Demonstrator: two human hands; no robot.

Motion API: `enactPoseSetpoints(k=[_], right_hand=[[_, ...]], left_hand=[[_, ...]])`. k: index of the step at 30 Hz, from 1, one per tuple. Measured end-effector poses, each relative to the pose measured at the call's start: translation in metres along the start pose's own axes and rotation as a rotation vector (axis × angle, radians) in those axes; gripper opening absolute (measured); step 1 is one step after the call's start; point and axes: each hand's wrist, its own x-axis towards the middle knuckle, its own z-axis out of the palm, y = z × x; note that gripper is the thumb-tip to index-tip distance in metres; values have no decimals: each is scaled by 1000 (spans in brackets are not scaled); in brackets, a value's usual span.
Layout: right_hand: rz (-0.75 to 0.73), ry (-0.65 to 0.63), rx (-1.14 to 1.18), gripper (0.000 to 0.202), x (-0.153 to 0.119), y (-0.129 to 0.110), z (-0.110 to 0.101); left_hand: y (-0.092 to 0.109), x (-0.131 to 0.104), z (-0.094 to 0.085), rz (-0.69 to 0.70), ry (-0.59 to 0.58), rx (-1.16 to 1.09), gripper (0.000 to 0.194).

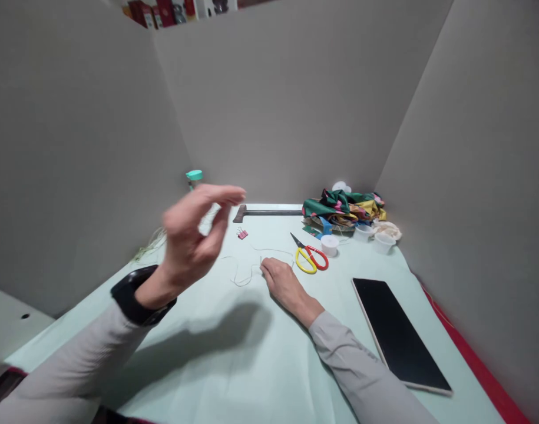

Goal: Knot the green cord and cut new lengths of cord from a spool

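My left hand point(196, 232) is raised above the table, its thumb and fingertips brought close together; whatever they hold, if anything, is too small to see. A black band point(139, 294) is on that wrist. Low on the pale green tabletop point(269, 353) rests my right hand point(283, 284), with its fingers pressed together at a thin thread point(242, 281). The thread curls loosely on the cloth left of the fingers. Scissors point(308, 259) with one yellow and one red handle lie just right of my right hand, beside a white spool point(329, 245).
A pink binder clip point(242, 234) and a dark hammer-like tool point(269, 212) lie farther back. Patterned fabric point(344, 206) and small white cups point(384, 242) sit at the back right. A black tablet point(399, 333) lies right. A green-lidded bottle point(194, 175) stands behind my left hand.
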Motion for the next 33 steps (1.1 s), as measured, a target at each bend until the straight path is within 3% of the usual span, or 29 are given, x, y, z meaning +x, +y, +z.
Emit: enactPoseSetpoints(k=[5, 7, 10, 20, 26, 33], right_hand=[[25, 79, 40, 25, 1, 2, -4], [25, 104, 53, 24, 0, 1, -6], [8, 122, 71, 21, -2, -2, -9], [-54, 116, 1, 10, -12, -20, -10], [-173, 67, -68, 24, -28, -36, -6], [-218, 9, -149, 28, -31, -42, -9]], left_hand=[[-56, -36, 58, -140, -469, -115, 32], [-69, -55, 73, -162, -589, -159, 32], [-76, -72, 80, -156, -689, -201, 27], [-75, -81, 67, -36, -640, -126, 24], [-73, -97, 53, -11, -669, -122, 27], [-66, -102, 44, -78, -744, -208, 19]])
